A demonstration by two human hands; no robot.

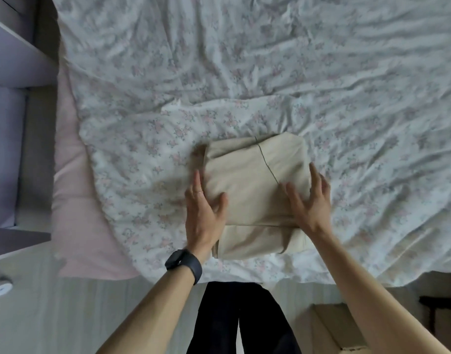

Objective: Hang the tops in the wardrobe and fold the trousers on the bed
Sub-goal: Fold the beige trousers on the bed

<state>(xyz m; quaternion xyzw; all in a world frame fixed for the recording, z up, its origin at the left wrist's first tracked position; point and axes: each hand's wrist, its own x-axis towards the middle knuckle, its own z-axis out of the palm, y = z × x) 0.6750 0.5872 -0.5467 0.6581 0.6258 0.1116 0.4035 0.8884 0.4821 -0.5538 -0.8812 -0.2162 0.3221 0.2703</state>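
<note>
Bracketing one folded pair of beige trousers point(252, 190), the two hands lie flat with fingers straight and spread, gripping nothing. The left hand point(205, 213) rests against the bundle's left side with its thumb on top of the cloth. The right hand point(311, 198) presses the right side, thumb also on top. The trousers sit directly between the palms as a compact, roughly square stack, with a dark seam line crossing the upper face. A lower layer sticks out toward the person, between the wrists. One thin ring point(200, 192) shows on a left finger, and one dark watch point(184, 264) wraps the left wrist.

Outward from the hands, the floral duvet point(244, 60) spreads rumpled around the bundle, with wide cloth past the fingertips and off to the right. Its near edge runs just behind the wrists. Left of the left hand it curves away, baring a pink sheet point(73, 200). Farther left stands lilac furniture point(7, 149). Beside the right forearm, one cardboard box point(331, 325) lies on the floor.
</note>
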